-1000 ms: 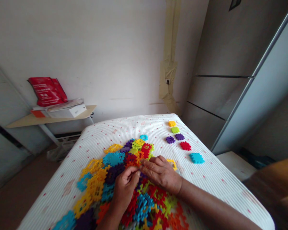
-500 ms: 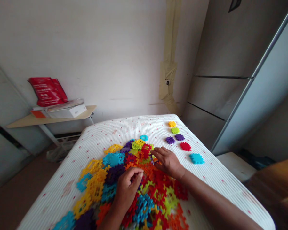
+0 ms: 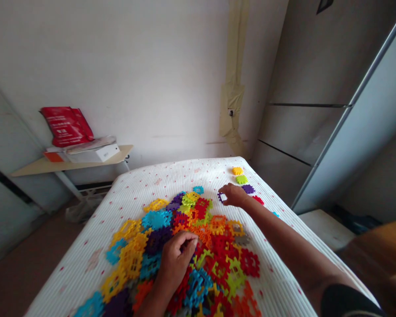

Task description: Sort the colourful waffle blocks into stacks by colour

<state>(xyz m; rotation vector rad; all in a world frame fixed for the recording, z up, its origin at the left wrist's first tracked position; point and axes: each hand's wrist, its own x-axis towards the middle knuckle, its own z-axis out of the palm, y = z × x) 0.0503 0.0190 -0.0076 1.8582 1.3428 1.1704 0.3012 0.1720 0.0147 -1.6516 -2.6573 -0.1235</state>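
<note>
Right hand (image 3: 234, 196) pinches a purple plastic lattice tile (image 3: 221, 197)

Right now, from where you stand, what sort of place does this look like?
Probably a plain bedroom in a home: a white quilted bedspread seems to cover a bed, a tall wardrobe with a sliding door stands beside it, and a small shelf holds boxes.

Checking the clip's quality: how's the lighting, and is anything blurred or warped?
In the head view, the light is soft and even, with no hard glare on the white ribbed cover; only faint shadows lie around the left hand on the plastic pieces. Also in the head view, the wide lens slants the metal door edge, and the brown shape at lower right is blurred.
</note>
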